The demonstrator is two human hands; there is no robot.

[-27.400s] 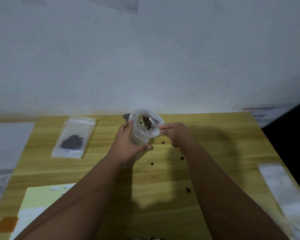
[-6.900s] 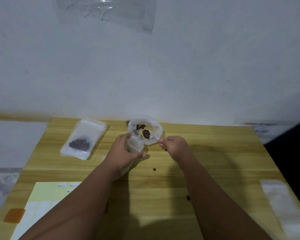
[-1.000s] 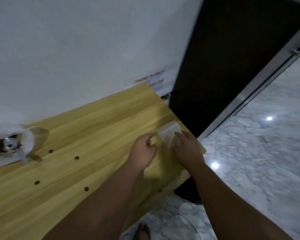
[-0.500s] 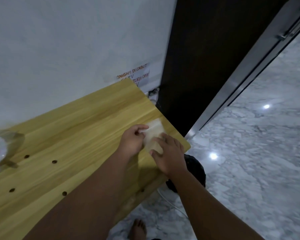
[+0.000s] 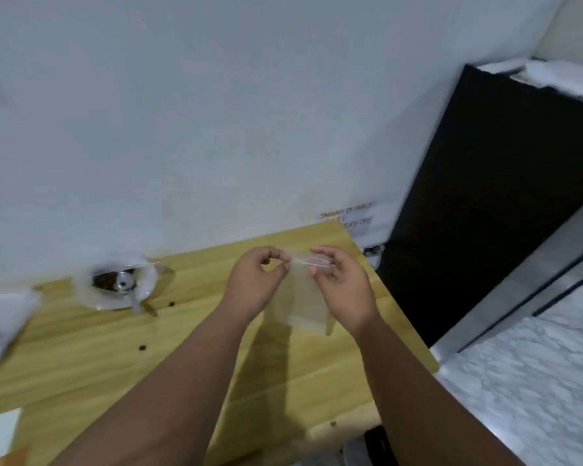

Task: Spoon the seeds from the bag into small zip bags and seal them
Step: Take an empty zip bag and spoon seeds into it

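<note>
Though flat before, zip bag (image 5: 303, 297) aloft.

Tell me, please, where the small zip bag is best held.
By the zip strip along its top, from either end, as the left hand and right hand pinch it: the small zip bag hangs limp below, so that stiffer edge likely gives the only firm hold.

Over the yellow wooden table (image 5: 81, 364), the left hand (image 5: 253, 284) and right hand (image 5: 344, 290) pinch the small clear zip bag (image 5: 303, 297). From it, the open clear plastic seed bag (image 5: 115, 287) lies at 9 o'clock and the tall black cabinet (image 5: 485, 213) at 3 o'clock.
</note>
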